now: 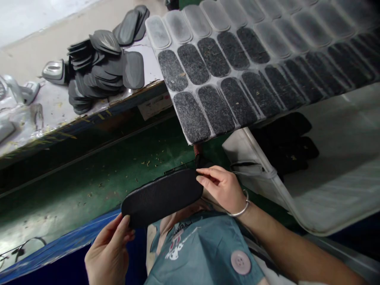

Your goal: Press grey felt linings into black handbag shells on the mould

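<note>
A black oblong pad with rounded ends (pixel 163 196) is stretched between my two hands above my lap. Its upper face looks smooth, like leather. My left hand (pixel 109 247) pinches the near left end between thumb and fingers. At the far right end, my right hand (pixel 222 186), with a silver bangle on the wrist, grips the edge with thumb and forefinger. The pad's underside is hidden from me.
A large sheet with rows of rounded dark and clear panels (pixel 228 91) juts out ahead. On the bench (pixel 56 114) at left lie stacked grey pads (pixel 97 75). A white bin (pixel 297 221) at right holds black pieces (pixel 291 154). Scraps litter the green floor (pixel 97 178).
</note>
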`<state>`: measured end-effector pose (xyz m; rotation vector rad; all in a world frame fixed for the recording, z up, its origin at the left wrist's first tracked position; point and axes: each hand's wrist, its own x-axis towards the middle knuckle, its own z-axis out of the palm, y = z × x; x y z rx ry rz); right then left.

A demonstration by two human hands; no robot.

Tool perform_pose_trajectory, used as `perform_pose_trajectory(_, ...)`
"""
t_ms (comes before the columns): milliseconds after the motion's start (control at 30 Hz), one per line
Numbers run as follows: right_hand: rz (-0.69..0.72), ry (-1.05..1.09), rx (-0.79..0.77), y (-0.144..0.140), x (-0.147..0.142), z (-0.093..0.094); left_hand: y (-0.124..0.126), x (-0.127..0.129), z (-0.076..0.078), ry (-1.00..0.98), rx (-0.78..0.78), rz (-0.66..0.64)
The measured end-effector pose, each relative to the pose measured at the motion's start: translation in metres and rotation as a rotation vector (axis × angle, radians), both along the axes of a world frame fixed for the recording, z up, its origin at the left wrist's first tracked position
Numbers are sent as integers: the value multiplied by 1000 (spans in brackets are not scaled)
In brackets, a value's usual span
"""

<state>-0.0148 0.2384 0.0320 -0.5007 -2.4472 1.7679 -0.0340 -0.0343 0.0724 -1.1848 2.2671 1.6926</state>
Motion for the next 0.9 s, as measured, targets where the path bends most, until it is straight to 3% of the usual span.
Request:
perform_pose_trajectory(367,86,71,322,0,1,6,-8,3,-15,108,38,-15)
perform_pose_trajectory(633,133,127,473,0,0,5,-16,4,-29,192,112,-95)
perform_pose_trajectory(900,152,181,582,1,7,0,-16,10,-30,258,28,-218)
